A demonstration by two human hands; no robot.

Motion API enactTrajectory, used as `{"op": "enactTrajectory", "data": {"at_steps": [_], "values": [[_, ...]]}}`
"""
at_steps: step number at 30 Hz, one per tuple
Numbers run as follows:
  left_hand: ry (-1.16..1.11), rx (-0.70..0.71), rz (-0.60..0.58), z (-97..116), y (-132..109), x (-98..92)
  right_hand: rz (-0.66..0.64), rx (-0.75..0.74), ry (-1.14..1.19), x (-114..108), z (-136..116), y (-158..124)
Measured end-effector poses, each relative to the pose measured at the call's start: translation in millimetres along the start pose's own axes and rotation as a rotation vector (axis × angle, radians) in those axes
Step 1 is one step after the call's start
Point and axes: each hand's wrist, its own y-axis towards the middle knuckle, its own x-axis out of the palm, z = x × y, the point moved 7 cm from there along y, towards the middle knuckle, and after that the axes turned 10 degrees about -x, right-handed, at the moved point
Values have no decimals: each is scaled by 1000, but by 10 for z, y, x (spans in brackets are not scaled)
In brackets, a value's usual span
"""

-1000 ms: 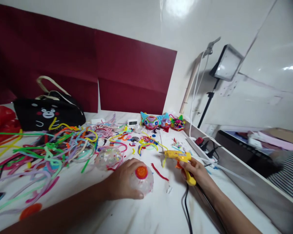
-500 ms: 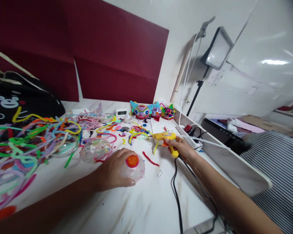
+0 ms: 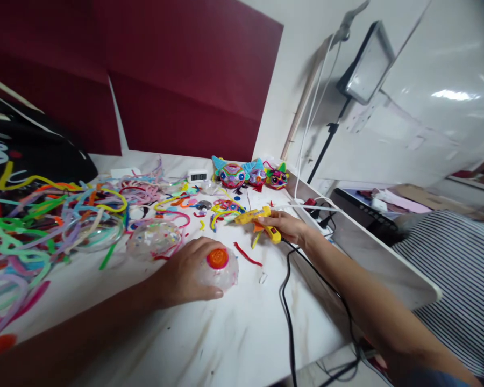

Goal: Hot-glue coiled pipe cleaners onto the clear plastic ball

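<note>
My left hand [image 3: 187, 271] is closed around the left side of a clear plastic ball [image 3: 228, 277] standing on the white table. On top of the ball sits an orange coiled disc [image 3: 218, 259] with a pink-red edge. My right hand [image 3: 286, 226] grips a yellow hot glue gun [image 3: 252, 216], its nozzle pointing left above the table. A black cord runs from its handle toward the near edge. Between the hands lies a short red pipe cleaner [image 3: 248, 255], with a small whitish scrap [image 3: 262, 278] below it.
Pipe cleaners [image 3: 52, 220] in many colours heap up at the left, beside clear plastic half-shells [image 3: 153, 242]. Several decorated animal-face balls [image 3: 232, 176] and a small digital clock [image 3: 197, 176] stand at the back. A power strip [image 3: 312, 217] lies along the right-hand ledge. A person in a striped top [image 3: 460, 269] is beyond it.
The glue gun in my right hand has shifted left and turned, its nozzle now angled slightly downward. My left hand still holds the ball. The camera view has moved slightly.
</note>
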Motion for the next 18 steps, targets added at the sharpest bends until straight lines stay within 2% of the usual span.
{"op": "enactTrajectory", "data": {"at_steps": [5, 9, 12, 15, 18], "values": [[0, 2, 23, 7, 2, -11, -4, 76, -201, -14, 106, -67], [17, -10, 2, 23, 15, -15, 79, 128, -443, -147, 109, -97], [24, -7, -1, 24, 14, -17, 160, 118, -658, -219, 7, -173], [18, -2, 4, 18, 8, -12, 167, 47, -832, -80, -145, -295], [12, -7, -8, 17, 11, -1, 38, -33, -912, 288, -243, -398]]}}
